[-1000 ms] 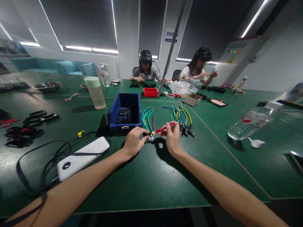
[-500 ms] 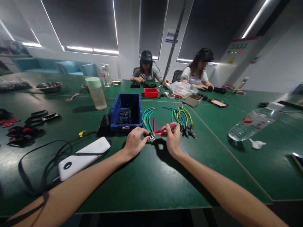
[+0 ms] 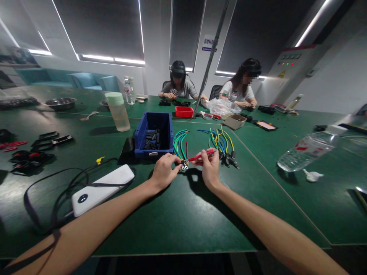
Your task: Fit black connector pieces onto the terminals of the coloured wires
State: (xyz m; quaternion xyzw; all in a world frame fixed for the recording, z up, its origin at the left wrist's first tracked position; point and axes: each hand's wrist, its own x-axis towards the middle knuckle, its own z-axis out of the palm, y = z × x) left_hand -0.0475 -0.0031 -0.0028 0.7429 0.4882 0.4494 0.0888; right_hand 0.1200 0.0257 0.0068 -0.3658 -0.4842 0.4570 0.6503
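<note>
A thin red cable (image 3: 197, 157) lies in the closed fingers of my right hand (image 3: 210, 168), its left end pointing at my left hand (image 3: 165, 170). Between the thumb and fingers of my left hand is a small black sleeve (image 3: 181, 162), partly hidden, at the tip of the red cable. Just beyond both hands rests a bundle of green, blue and red cables (image 3: 180, 143), with metal ring terminals (image 3: 184, 167) at its near end. To the right of my right hand is a second bundle of blue, green and yellow cables (image 3: 226, 143) with black-sleeved ends.
Left of the cables stands a blue bin (image 3: 153, 154) with black sleeves inside. A white power bank (image 3: 103, 189) with a black cord lies by my left forearm. A green-lidded bottle (image 3: 119, 114), a water bottle (image 3: 311, 149) and a red tray (image 3: 184, 111) stand around. Two people sit opposite.
The view has shifted slightly. Both hands keep almost the same place and grip, with the red cable still held against the black sleeve.
</note>
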